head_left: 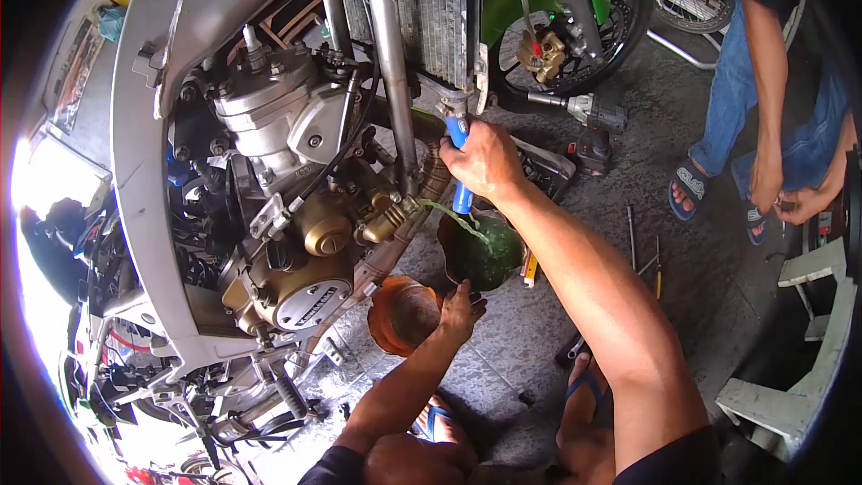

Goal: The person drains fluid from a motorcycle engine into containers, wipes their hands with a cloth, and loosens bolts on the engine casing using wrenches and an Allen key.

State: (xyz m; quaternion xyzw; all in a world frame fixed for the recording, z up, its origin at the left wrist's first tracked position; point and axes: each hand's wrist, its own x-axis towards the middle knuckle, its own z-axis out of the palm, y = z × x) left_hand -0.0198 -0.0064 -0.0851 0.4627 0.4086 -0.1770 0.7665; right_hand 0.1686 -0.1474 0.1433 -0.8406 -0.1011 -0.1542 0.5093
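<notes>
between five and six o'clock from the middle of the view, nearest in, the dark bowl (446, 251) is met at its near rim by the left hand (457, 310); whether the rim is pinched or merely touched cannot be told. just beside, between six and seven, an orange bowl (382, 324) with a wavy rim is seen on the floor. the dark bowl itself is placed at four o'clock, green liquid (489, 265) held inside, and a thin stream is being poured into it from a brass pipe (386, 221) on the engine (305, 251) at nine. some weight is to be expected there, sloshing too, with a thin, possibly wet rim; it would best be held low at opposite sides and kept level.

a little farther, at one, the blue hose (462, 199) is wrapped by the closed fingers of the right hand (488, 162), its lower end left showing below the fist. it should be found light and springy, slick if wetted, so best gripped around its middle. above it, toward twelve, the radiator (444, 18) is seen; beyond, a drill (593, 121) is spotted at two.
</notes>
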